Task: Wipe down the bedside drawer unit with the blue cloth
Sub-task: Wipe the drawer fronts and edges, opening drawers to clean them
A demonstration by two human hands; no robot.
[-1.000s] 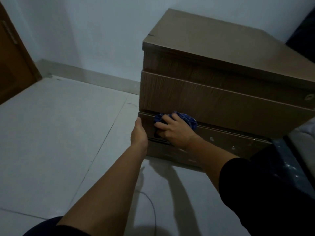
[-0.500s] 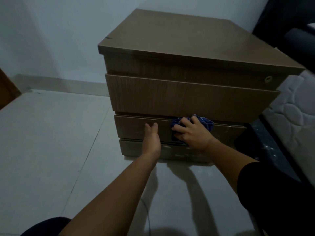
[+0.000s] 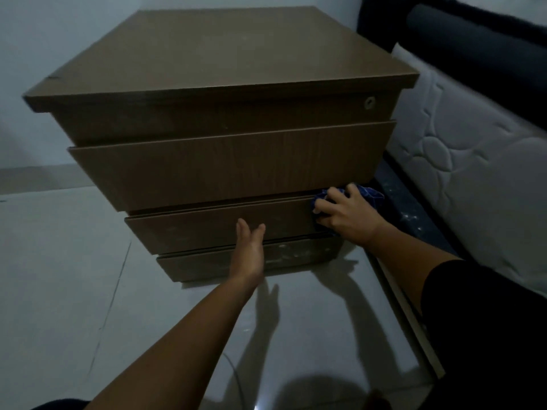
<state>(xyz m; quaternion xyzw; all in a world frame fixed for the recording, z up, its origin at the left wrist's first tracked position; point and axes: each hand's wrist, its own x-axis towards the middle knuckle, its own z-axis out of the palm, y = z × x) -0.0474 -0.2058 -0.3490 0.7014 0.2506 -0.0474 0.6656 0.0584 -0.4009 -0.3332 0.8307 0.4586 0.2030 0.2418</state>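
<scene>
The brown wooden bedside drawer unit (image 3: 231, 161) stands on the floor and fills the middle of the view. My right hand (image 3: 346, 217) grips the bunched blue cloth (image 3: 368, 194) and presses it against the right end of the lower drawer front. My left hand (image 3: 248, 247) lies flat with straight fingers against the middle of that same drawer front. A small round lock sits at the top right of the unit's front.
A white quilted mattress (image 3: 461, 161) on a dark bed frame (image 3: 414, 220) runs along the right, close to the unit. Pale tiled floor (image 3: 59, 276) spreads out to the left and in front. A thin cable (image 3: 236, 377) lies on the floor near me.
My right hand has slid the cloth from the left part of the lower drawer front to its right end. My left hand moved right to the drawer's middle. The view swung right.
</scene>
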